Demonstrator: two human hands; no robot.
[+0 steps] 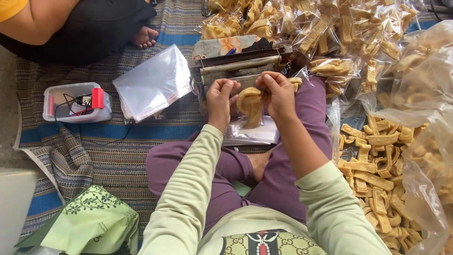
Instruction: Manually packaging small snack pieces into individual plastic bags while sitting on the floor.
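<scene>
A small clear plastic bag of yellow-brown fried snack strips (250, 107) hangs between both hands, its top edge pinched on each side. My left hand (221, 98) grips the bag's left corner and my right hand (278, 94) grips the right corner. Both hold it just in front of a metal heat sealer (240, 63) that sits on the mat ahead of my crossed legs. More flat clear bags (250, 134) lie on the mat under the held bag.
A stack of empty clear bags (153, 82) lies left of the sealer. A plastic tub with a red item and cables (78, 101) stands further left. Several filled snack bags (302, 23) pile up behind; loose snack strips (377, 174) fill a big bag at right. Another person (71, 23) sits top left.
</scene>
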